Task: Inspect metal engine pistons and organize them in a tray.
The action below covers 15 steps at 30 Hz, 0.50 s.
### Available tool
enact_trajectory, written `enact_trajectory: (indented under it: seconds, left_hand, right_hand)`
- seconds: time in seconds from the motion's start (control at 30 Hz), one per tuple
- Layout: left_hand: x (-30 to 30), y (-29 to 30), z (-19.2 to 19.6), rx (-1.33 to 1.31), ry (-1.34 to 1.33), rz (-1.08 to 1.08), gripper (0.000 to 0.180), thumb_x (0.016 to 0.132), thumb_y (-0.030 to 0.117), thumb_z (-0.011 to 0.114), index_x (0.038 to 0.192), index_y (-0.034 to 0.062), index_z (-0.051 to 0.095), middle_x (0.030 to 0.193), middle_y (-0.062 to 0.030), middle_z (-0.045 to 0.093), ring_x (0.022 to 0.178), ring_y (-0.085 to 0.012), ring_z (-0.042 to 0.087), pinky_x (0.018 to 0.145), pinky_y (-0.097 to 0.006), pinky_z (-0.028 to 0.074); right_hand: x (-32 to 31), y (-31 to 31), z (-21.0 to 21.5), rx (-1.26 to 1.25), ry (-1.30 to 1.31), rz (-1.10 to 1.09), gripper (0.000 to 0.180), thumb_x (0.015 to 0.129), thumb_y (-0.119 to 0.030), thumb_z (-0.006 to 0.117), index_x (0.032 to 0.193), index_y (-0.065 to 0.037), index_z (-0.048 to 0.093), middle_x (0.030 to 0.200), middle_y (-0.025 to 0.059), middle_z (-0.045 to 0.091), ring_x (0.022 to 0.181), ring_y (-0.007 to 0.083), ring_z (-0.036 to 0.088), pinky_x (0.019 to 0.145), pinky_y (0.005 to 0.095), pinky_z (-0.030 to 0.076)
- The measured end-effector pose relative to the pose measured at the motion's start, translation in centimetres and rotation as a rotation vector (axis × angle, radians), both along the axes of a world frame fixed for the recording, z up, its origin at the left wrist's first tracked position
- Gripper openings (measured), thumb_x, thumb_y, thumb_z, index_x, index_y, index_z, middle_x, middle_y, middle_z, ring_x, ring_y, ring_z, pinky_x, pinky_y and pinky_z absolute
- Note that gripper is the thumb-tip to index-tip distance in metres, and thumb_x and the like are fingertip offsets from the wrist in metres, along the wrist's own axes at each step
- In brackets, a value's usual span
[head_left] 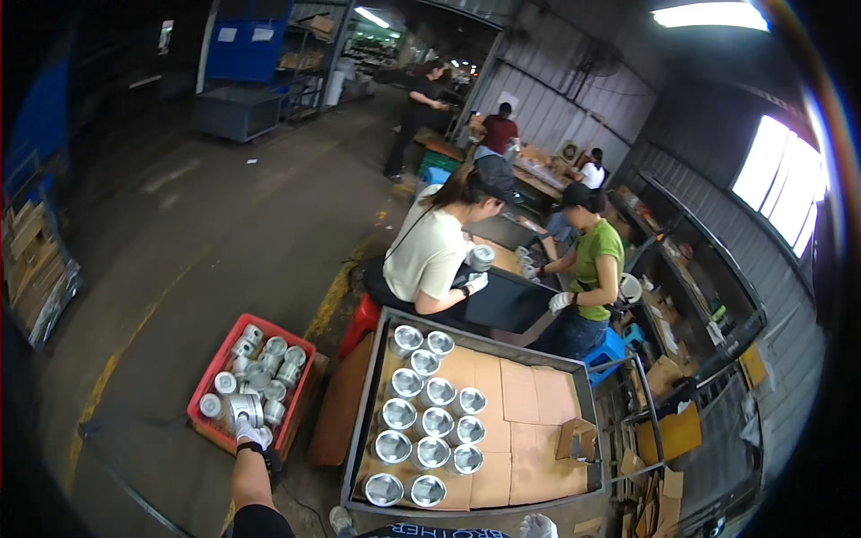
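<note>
My left hand (252, 434), in a white glove, reaches into a red plastic crate (203, 377) at the lower left. Its fingers are closed on a silvery metal piston (245, 409) above the other pistons. Several more pistons (271, 365) lie jumbled in the crate, some upright and some on their sides. My right hand (538, 526), also gloved, shows only in part at the bottom edge, near the cart; its fingers are not clear. Pistons (398, 414) stand in rows on the cardboard-lined metal cart (547, 391) in front of me.
An open cardboard box (577, 440) stands at the cart's right side. Beyond the cart, two gloved people work at a dark bench (509, 300), one holding a piston (482, 258). A red stool (360, 325) and a blue stool (606, 350) stand by them. Shelving (691, 269) lines the right.
</note>
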<state>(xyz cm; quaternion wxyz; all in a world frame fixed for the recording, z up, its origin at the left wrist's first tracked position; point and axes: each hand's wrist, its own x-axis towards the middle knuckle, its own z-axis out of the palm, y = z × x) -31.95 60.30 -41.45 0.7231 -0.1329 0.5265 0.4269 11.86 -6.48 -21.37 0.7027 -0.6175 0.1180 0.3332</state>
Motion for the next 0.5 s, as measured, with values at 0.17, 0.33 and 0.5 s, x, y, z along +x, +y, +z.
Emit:
enact_trajectory:
  seconds: [0.17, 0.33, 0.5]
  left_hand:
    - [2.2, 2.0, 3.9, 0.291, 0.449, -0.32, 0.02, 0.084, 0.027, 0.053, 0.068, 0.0195, 0.044, 0.051, 0.0036, 0.036, 0.034, -0.0141, 0.028, 0.032, -0.03, 0.023]
    - [4.7, -3.6, 5.1, 0.164, 0.187, -0.501, 0.019, 0.077, 0.011, 0.056, 0.064, 0.0147, 0.043, 0.05, -0.0006, 0.039, 0.037, -0.0163, 0.035, 0.035, -0.029, 0.028]
    - [3.5, -10.0, 2.7, 0.045, 0.128, -0.58, 0.014, 0.08, 0.015, 0.054, 0.068, 0.0149, 0.048, 0.055, -0.0023, 0.044, 0.043, -0.0177, 0.035, 0.042, -0.033, 0.034]
  right_hand:
    - [-3.0, 3.2, 0.0, -0.308, -0.449, 0.217, 0.019, 0.091, -0.025, 0.056, 0.092, -0.008, 0.064, 0.085, 0.0073, 0.065, 0.078, 0.0219, 0.06, 0.072, 0.0373, 0.05]
    - [-3.5, 2.2, -3.1, -0.938, -1.242, 1.123, 0.016, 0.084, -0.022, 0.057, 0.083, -0.008, 0.064, 0.082, 0.0146, 0.067, 0.076, 0.0326, 0.064, 0.065, 0.0424, 0.05]
    - [-6.6, 1.8, -2.6, -0.821, -0.632, 0.833, 0.018, 0.082, -0.022, 0.055, 0.076, -0.008, 0.065, 0.08, 0.022, 0.065, 0.074, 0.0401, 0.063, 0.067, 0.0473, 0.05]
